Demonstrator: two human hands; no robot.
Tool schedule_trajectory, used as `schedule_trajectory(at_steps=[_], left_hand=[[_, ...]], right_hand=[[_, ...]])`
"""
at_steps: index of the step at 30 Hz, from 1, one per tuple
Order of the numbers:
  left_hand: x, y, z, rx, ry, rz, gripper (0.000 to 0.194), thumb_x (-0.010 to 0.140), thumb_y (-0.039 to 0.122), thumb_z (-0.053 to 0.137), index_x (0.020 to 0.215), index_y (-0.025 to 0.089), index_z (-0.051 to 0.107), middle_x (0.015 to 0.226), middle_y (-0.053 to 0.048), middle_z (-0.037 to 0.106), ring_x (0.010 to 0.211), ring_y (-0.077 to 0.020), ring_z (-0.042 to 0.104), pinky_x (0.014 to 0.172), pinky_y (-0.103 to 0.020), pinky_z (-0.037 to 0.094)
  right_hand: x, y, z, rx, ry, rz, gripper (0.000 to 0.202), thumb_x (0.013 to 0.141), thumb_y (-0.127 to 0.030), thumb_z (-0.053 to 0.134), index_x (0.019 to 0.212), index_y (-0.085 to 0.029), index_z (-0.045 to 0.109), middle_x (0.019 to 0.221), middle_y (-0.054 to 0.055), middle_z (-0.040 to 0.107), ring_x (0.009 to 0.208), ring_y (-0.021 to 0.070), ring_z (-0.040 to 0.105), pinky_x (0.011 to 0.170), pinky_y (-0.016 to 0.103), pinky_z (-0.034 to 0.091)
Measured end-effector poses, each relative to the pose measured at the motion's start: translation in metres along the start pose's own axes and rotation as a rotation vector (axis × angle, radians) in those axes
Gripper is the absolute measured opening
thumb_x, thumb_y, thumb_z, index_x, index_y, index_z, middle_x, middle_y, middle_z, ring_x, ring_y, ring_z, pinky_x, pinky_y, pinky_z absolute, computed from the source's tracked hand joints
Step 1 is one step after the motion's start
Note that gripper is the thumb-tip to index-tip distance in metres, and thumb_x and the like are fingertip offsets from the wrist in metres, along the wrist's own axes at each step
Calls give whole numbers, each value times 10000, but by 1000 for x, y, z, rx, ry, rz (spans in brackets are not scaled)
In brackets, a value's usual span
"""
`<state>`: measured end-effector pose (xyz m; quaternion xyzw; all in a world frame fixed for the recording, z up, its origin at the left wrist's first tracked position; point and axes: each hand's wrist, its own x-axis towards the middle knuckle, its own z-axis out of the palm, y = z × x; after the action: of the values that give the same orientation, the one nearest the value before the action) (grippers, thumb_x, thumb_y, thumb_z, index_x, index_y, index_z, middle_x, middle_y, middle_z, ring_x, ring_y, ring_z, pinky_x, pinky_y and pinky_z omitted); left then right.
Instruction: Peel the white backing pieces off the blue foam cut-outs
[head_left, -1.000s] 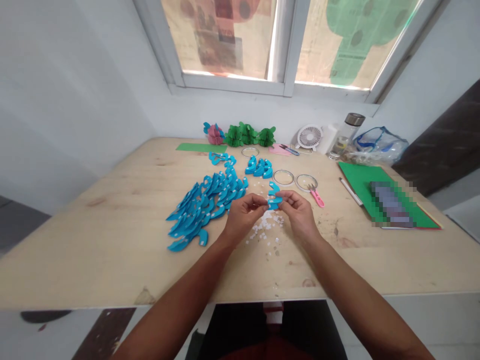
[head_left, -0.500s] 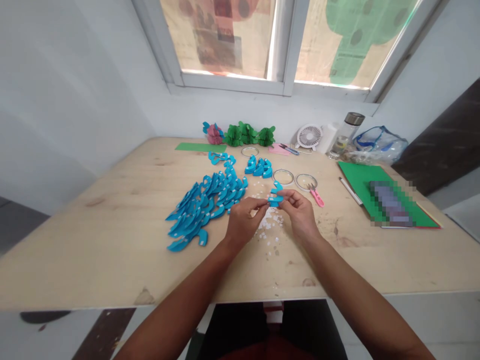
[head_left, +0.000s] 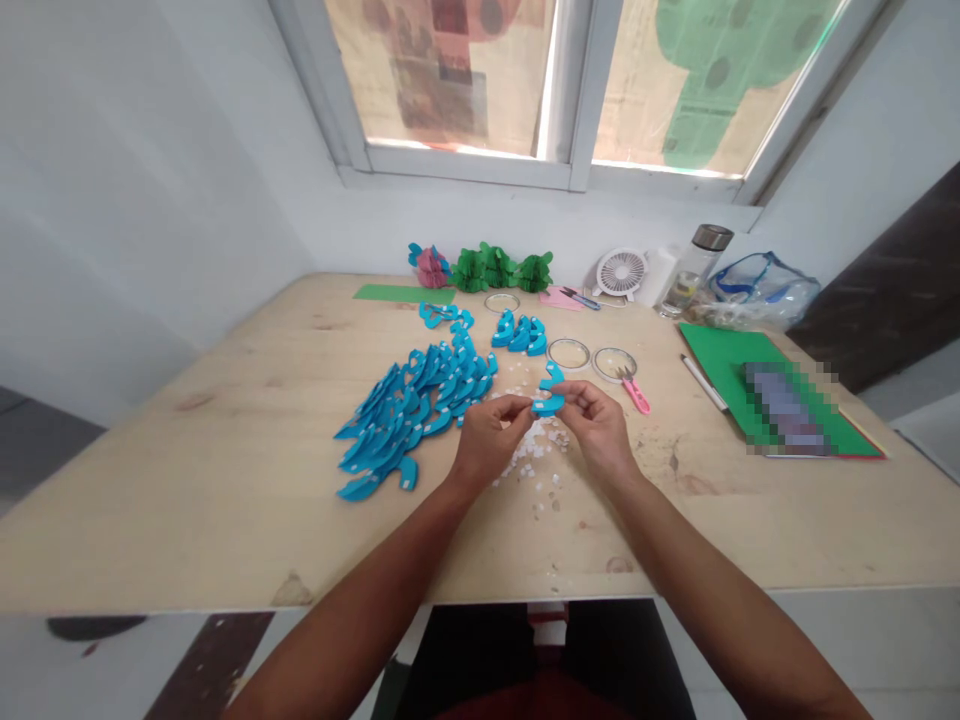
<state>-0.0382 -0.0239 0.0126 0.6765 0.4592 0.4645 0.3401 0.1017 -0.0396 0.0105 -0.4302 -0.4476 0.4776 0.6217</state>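
Note:
Between my two hands is a curved blue paper piece [head_left: 549, 405] with small white patches. My left hand [head_left: 491, 435] pinches its left end, and my right hand [head_left: 596, 425] grips its right end with thumb and fingers. Part of the blue shape rises above my right fingertips. Small white paper bits [head_left: 532, 455] lie scattered on the table beneath and between the hands. Left of my left hand spreads a large pile of blue curved pieces [head_left: 394, 415]. A smaller blue stack [head_left: 519, 332] sits beyond the hands.
Tape rings [head_left: 568, 354] and pink-handled snips [head_left: 634, 392] lie right of centre. Green paper [head_left: 697, 350], a white pen [head_left: 703, 382] and a blurred object are farther right. Along the back stand green paper shapes [head_left: 495, 267], a small fan [head_left: 621, 272] and a bottle [head_left: 688, 270].
The blue piece has turned slightly between my fingers and shows more of its curve. Both hands keep nearly the same place, and the camera view has shifted slightly.

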Motion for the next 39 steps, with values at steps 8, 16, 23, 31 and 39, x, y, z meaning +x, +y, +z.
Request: schedule_trajectory(at_steps=[8,16,23,31,39], left_hand=[[1,1,1,-148,-16,-90,120,704,249,625,698,167,712,681,-14,700,637,-141,609,604,-223,461],[1,6,0,-314,-17,-217,108,655,249,664,636,151,705,615,-22,677,605,-139,593,606,-238,473],[2,6,0,-324,-24,-198,133,684,225,620,587,149,671,575,-13,647,578,-125,578,590,-228,460],[2,0,2,-365,-44,-137,155,719,215,576,587,154,632,579,-4,619,586,-112,556,597,-218,446],[2,3,3,-367,-46,-156,170,728,204,547,572,159,596,565,2,592,583,-110,537,591,-216,436]], right_hand=[[3,3,-2,43,26,24,198,619,-228,708,806,-195,653,723,-9,684,663,123,616,645,240,463],[3,5,-3,50,17,23,199,621,-234,707,808,-188,652,715,-5,680,661,121,612,652,244,461],[2,3,-2,106,19,69,201,603,-218,721,790,-185,653,724,-8,675,650,113,607,654,240,460],[2,1,-2,170,6,107,199,598,-212,735,781,-192,660,746,-8,681,651,105,606,644,227,458],[1,-2,0,215,-2,138,207,586,-211,741,771,-184,653,721,-6,680,646,108,609,650,231,466]])
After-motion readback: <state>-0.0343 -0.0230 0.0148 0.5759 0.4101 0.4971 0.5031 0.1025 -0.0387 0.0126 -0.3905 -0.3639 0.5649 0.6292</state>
